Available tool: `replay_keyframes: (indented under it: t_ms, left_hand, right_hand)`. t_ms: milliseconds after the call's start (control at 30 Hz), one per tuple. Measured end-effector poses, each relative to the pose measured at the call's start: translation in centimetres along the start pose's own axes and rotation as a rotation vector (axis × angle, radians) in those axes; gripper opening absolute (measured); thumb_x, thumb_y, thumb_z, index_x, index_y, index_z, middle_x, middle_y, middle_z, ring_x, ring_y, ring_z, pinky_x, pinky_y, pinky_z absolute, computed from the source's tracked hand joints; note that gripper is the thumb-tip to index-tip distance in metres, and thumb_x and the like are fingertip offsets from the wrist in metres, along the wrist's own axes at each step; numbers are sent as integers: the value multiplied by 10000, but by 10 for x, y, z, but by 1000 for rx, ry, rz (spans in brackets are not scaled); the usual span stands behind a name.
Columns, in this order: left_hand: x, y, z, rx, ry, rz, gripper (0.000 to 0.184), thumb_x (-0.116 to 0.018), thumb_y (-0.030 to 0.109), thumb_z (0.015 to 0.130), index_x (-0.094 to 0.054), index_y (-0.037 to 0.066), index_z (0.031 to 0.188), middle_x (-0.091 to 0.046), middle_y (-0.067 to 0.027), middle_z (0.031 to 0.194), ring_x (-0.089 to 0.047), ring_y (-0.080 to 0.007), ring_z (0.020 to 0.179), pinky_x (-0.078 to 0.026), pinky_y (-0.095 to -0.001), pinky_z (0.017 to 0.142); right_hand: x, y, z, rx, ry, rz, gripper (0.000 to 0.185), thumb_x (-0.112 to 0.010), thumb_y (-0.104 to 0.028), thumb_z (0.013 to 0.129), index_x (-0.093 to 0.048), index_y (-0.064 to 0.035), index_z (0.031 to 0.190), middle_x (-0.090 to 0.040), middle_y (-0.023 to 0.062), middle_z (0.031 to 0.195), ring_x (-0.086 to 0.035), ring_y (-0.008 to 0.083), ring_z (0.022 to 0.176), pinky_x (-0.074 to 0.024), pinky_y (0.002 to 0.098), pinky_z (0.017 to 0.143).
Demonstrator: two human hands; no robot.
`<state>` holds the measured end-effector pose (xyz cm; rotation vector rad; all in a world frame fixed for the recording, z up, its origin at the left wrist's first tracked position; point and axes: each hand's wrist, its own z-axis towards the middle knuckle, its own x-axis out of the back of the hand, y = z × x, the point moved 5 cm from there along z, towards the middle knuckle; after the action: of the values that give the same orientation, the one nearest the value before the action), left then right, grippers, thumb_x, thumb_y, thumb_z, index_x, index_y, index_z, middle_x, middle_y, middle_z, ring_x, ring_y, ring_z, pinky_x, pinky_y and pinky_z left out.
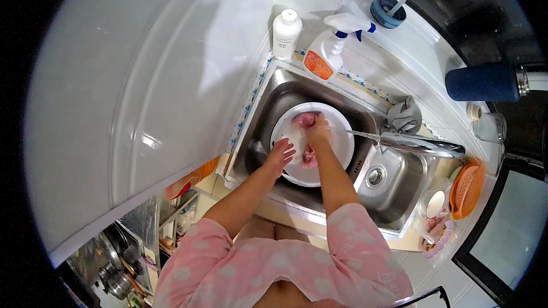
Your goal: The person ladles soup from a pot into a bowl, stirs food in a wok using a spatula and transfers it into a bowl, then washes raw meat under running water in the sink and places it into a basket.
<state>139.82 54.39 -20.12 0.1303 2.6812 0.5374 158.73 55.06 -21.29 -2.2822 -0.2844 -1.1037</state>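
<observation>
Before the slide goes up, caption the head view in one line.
Right hand on raw pink meat, open left hand over a white basin in a stainless-steel sink.

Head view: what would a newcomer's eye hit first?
Probably the round white basin in the stainless-steel sink, with pink raw meat inside, the bare right hand at it and the open left hand over the basin's left side. Next, the curved chrome faucet to the right, then the white spray bottle with an orange label behind the sink.
</observation>
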Motion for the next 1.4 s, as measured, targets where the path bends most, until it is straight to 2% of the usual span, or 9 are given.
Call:
replay_keyframes:
  t_ms: [200,400,600,733,933,1033,1133,1300,1400]
  left_hand:
    - [-36,-3,33,-15,-32,74,620,-562,265,867,-238,111,1371,-447,-118,1289,-477,-248,1142,-366,-376,964]
    - [-65,-19,75,-102,-164,142,788,-681,381,770,-275,56,1362,-445,-150,1263,-490,-256,1108,-432,-383,888]
    - [-69,-13,131,-159,-178,449,678,-700,269,762,-348,74,1307,-491,-108,1204,-497,-236,1087,-412,-351,908]
    - [-98,35,83,-716,-2,719,727,-695,203,756,-281,22,1326,-513,-158,1185,-520,-263,1071,-412,-351,906]
    - [-115,40,53,-978,30,804,525,-662,211,796,-408,4,1206,-570,-131,1059,-568,-236,951,-452,-336,825]
    - [-121,27,72,-391,-297,535,308,-633,216,825,-521,23,1037,-609,-60,903,-582,-161,777,-479,-281,686]
    - [-120,22,86,-442,-244,676,193,-615,203,840,-561,38,926,-607,1,791,-555,-101,668,-458,-233,585]
    - [-119,34,64,-509,-181,324,218,-585,100,814,-549,37,1020,-602,-34,897,-574,-145,809,-481,-265,702]
    - [-118,37,46,-381,-235,102,278,-567,57,794,-542,46,1071,-594,-61,981,-568,-166,889,-477,-286,781]
  right_hand:
    - [-19,66,12,-19,-420,709,593,-753,-272,695,-490,-41,1174,-596,98,1018,-582,217,930,-487,321,762]
    - [-44,82,-11,-156,-167,1229,286,-579,-254,849,-606,-5,985,-630,149,940,-585,229,885,-455,346,788]
    - [-6,66,-28,197,93,537,266,-441,-206,932,-525,24,1037,-589,168,954,-568,265,870,-440,328,773]
    - [27,40,-52,94,209,537,213,-423,-160,936,-498,33,985,-572,181,875,-559,303,821,-432,346,756]
    - [29,45,-78,74,209,679,167,-466,-158,920,-465,2,970,-584,182,849,-576,266,813,-441,352,746]
    - [15,55,-83,102,183,742,173,-501,-134,905,-447,3,995,-573,149,900,-565,212,842,-442,321,763]
    - [8,56,-84,145,174,884,246,-526,-151,896,-427,6,1058,-549,139,1002,-545,203,917,-436,318,802]
    - [31,29,-84,127,167,1135,425,-553,-222,889,-384,7,1205,-518,151,1106,-512,217,1008,-416,324,859]
    - [42,19,-77,56,88,906,573,-542,-380,885,-367,19,1258,-497,146,1156,-484,211,1038,-382,304,906]
